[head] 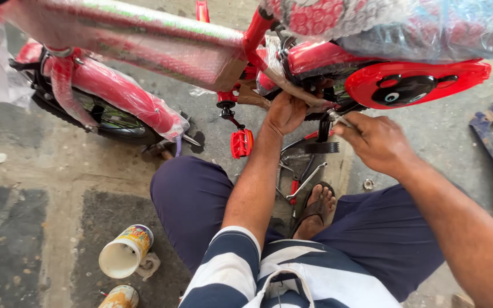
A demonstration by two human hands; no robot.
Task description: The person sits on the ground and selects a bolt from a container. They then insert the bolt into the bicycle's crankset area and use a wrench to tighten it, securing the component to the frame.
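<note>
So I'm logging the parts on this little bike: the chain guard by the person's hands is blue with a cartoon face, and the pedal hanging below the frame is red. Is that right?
Not quite. The head view shows the chain guard is red, not blue; only the face on it is dark. The rest holds: it sits close to the right hand, and the pedal hanging below the frame is red.

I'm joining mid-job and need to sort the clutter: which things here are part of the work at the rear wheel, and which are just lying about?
In the work:
- left hand, gripping by the rear wheel
- right hand, holding a small metal tool
- red bicycle, plastic-wrapped
- red chain guard

Lying about:
- tipped paper cup
- tin
- loose tools on the floor
- washer
</note>
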